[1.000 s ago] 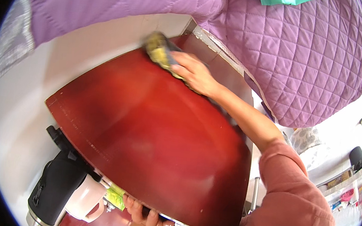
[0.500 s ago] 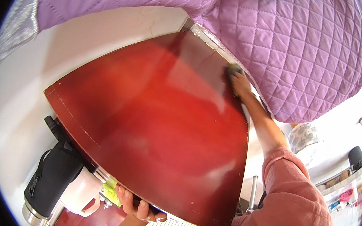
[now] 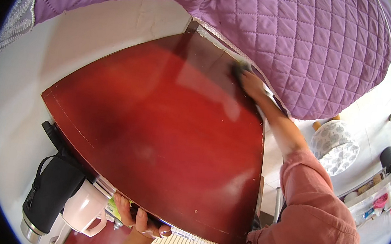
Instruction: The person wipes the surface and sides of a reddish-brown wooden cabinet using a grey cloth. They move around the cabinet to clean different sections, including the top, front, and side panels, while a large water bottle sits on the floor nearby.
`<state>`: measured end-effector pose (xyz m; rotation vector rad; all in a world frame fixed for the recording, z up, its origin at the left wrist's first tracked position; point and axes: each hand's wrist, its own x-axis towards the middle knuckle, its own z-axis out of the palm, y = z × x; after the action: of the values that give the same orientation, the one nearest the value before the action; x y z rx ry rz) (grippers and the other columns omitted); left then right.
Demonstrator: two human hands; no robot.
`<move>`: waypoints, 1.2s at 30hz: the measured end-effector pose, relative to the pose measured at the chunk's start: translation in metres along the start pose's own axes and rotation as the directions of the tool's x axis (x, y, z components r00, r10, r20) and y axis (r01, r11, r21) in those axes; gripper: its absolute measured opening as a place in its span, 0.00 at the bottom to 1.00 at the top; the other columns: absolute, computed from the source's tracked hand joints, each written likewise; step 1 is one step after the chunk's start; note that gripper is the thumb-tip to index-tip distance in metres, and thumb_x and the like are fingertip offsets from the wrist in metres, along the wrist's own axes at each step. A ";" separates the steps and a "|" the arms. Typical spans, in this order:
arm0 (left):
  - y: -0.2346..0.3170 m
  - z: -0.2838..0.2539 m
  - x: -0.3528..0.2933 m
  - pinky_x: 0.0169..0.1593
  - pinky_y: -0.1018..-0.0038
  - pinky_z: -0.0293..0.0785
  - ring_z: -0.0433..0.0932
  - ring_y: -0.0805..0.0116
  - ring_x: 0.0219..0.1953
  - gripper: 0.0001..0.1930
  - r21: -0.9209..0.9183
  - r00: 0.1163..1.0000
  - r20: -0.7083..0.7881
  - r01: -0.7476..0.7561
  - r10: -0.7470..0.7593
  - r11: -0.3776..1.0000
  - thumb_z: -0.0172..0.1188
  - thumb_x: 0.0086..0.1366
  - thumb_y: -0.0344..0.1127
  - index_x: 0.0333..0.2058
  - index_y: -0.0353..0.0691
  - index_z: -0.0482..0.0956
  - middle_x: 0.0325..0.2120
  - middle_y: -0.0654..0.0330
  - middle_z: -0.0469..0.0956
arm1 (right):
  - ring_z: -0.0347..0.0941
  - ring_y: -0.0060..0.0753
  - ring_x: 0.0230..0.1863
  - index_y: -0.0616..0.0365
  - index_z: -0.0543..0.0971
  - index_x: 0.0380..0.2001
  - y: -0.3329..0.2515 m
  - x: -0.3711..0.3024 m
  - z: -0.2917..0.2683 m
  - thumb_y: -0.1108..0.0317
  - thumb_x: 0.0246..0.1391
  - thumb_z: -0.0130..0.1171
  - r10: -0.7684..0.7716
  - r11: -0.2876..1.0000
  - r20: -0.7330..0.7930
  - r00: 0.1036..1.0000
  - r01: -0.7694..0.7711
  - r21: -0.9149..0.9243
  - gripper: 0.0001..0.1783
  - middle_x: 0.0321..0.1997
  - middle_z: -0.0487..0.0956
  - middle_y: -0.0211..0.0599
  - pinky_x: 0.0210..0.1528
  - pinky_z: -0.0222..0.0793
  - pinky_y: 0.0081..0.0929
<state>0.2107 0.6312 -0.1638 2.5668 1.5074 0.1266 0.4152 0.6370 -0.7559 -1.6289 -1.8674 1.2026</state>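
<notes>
The blurred cloth [image 3: 241,68] is at the far right edge of the red board [image 3: 157,127], the right hand [image 3: 253,83] clamped on it. The left hand [image 3: 140,218] curls at the near edge, its grip unclear, near a pink mug [image 3: 82,208] and black bottle [image 3: 53,192]; a purple quilt [image 3: 294,42] lies beyond.

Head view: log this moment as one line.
left hand: at red board's lower edge | right hand: on dark cloth, blurred, at board's upper right edge | nearby: pink mug, black bottle
</notes>
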 end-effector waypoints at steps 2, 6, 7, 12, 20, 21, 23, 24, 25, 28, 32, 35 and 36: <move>0.007 0.000 -0.024 0.70 0.38 0.55 0.58 0.35 0.70 0.35 0.026 0.998 -0.042 0.051 -0.050 0.998 0.32 0.77 0.63 0.66 0.38 0.59 0.67 0.34 0.54 | 0.74 0.48 0.53 0.58 0.81 0.46 -0.007 -0.053 -0.036 0.65 0.64 0.51 0.210 0.949 -0.005 0.978 -0.203 0.242 0.14 0.50 0.78 0.47 0.56 0.72 0.43; 0.007 -0.002 -0.035 0.69 0.37 0.55 0.59 0.35 0.69 0.36 0.043 0.995 -0.048 0.089 -0.087 0.995 0.29 0.77 0.63 0.65 0.36 0.61 0.66 0.30 0.54 | 0.76 0.59 0.47 0.59 0.79 0.44 -0.105 -0.040 -0.111 0.58 0.65 0.54 0.413 0.900 0.179 0.893 -0.430 0.071 0.15 0.47 0.77 0.57 0.52 0.71 0.49; 0.003 -0.009 -0.034 0.69 0.36 0.55 0.59 0.34 0.69 0.35 0.040 0.998 -0.005 0.064 -0.063 0.997 0.32 0.78 0.62 0.65 0.36 0.61 0.66 0.31 0.55 | 0.77 0.61 0.47 0.58 0.80 0.43 -0.135 -0.032 -0.124 0.58 0.64 0.55 0.346 0.922 0.148 0.927 -0.365 0.132 0.15 0.51 0.77 0.55 0.50 0.72 0.52; -0.001 -0.011 -0.035 0.68 0.37 0.55 0.58 0.34 0.69 0.35 0.000 0.998 0.015 0.055 -0.055 0.999 0.38 0.77 0.61 0.69 0.38 0.60 0.68 0.37 0.56 | 0.73 0.50 0.52 0.53 0.82 0.41 -0.344 -0.022 -0.232 0.58 0.57 0.65 -0.138 0.841 -0.150 0.979 0.196 0.505 0.13 0.49 0.75 0.41 0.53 0.73 0.43; 0.004 -0.013 -0.034 0.67 0.37 0.56 0.60 0.34 0.68 0.34 0.004 0.996 0.015 0.084 -0.084 0.996 0.39 0.76 0.61 0.68 0.41 0.62 0.68 0.38 0.57 | 0.72 0.54 0.56 0.53 0.81 0.55 -0.307 0.087 -0.146 0.59 0.66 0.56 -0.391 0.820 -0.275 0.878 0.468 0.329 0.19 0.60 0.76 0.44 0.62 0.68 0.47; -0.001 -0.012 -0.021 0.68 0.37 0.55 0.60 0.35 0.68 0.34 -0.002 1.000 0.008 0.031 -0.031 1.000 0.39 0.76 0.61 0.67 0.40 0.63 0.68 0.37 0.58 | 0.73 0.56 0.57 0.55 0.81 0.54 -0.223 0.093 -0.104 0.64 0.67 0.53 -0.420 0.894 -0.248 0.873 0.445 0.052 0.17 0.58 0.78 0.47 0.63 0.68 0.50; -0.004 -0.007 -0.013 0.68 0.38 0.56 0.60 0.37 0.68 0.34 -0.002 1.000 -0.009 -0.004 0.004 1.000 0.39 0.77 0.61 0.67 0.40 0.63 0.67 0.38 0.58 | 0.75 0.57 0.54 0.58 0.81 0.48 -0.120 0.046 -0.081 0.67 0.64 0.50 0.231 0.968 0.156 0.960 -0.243 0.058 0.14 0.53 0.79 0.46 0.55 0.73 0.52; 0.000 -0.010 -0.025 0.68 0.38 0.56 0.60 0.37 0.68 0.34 0.020 0.999 -0.006 0.047 -0.047 0.999 0.39 0.77 0.61 0.67 0.40 0.63 0.67 0.38 0.58 | 0.76 0.58 0.50 0.58 0.80 0.44 -0.108 0.001 -0.090 0.67 0.65 0.49 0.074 0.970 0.210 0.975 -0.021 -0.244 0.13 0.50 0.79 0.48 0.51 0.74 0.51; 0.002 -0.011 -0.025 0.69 0.39 0.56 0.61 0.38 0.68 0.33 0.004 0.998 -0.023 0.063 -0.063 0.998 0.40 0.76 0.61 0.67 0.40 0.64 0.66 0.38 0.60 | 0.76 0.60 0.47 0.60 0.81 0.43 -0.072 -0.037 -0.094 0.64 0.66 0.49 -0.024 0.967 0.154 0.988 0.063 -0.248 0.14 0.47 0.79 0.54 0.49 0.73 0.53; 0.004 -0.010 -0.032 0.69 0.40 0.55 0.62 0.39 0.68 0.33 -0.004 0.995 -0.041 0.096 -0.096 0.995 0.41 0.76 0.61 0.66 0.41 0.67 0.66 0.39 0.62 | 0.73 0.63 0.45 0.60 0.78 0.46 -0.086 -0.078 -0.113 0.60 0.67 0.51 0.344 0.930 0.070 0.936 -0.350 0.112 0.15 0.41 0.76 0.56 0.52 0.71 0.47; 0.003 -0.010 -0.033 0.69 0.42 0.54 0.65 0.38 0.67 0.32 -0.035 0.993 -0.040 0.110 -0.111 0.993 0.48 0.74 0.60 0.66 0.45 0.69 0.67 0.42 0.63 | 0.72 0.57 0.47 0.62 0.76 0.42 -0.206 -0.042 -0.173 0.64 0.68 0.52 0.258 0.943 0.176 0.950 -0.287 0.170 0.11 0.40 0.74 0.52 0.50 0.68 0.44; -0.001 -0.015 -0.030 0.69 0.39 0.54 0.62 0.35 0.69 0.35 -0.052 0.997 -0.008 0.072 -0.072 0.996 0.53 0.71 0.58 0.68 0.42 0.66 0.69 0.39 0.60 | 0.71 0.50 0.49 0.62 0.77 0.46 -0.312 -0.034 -0.231 0.62 0.67 0.56 -0.041 0.902 0.052 0.998 0.014 0.431 0.14 0.45 0.71 0.46 0.52 0.67 0.35; 0.000 -0.015 -0.029 0.69 0.39 0.54 0.62 0.36 0.69 0.35 -0.067 0.997 -0.016 0.074 -0.075 0.995 0.54 0.71 0.57 0.68 0.42 0.65 0.69 0.40 0.60 | 0.71 0.41 0.52 0.65 0.77 0.48 -0.345 -0.043 -0.260 0.64 0.66 0.58 -0.098 0.830 0.079 0.992 0.038 0.557 0.15 0.46 0.71 0.43 0.55 0.65 0.31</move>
<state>0.1943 0.6073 -0.1490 2.4608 1.5760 0.1881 0.4118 0.7012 -0.3264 -1.1825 -1.4164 1.6337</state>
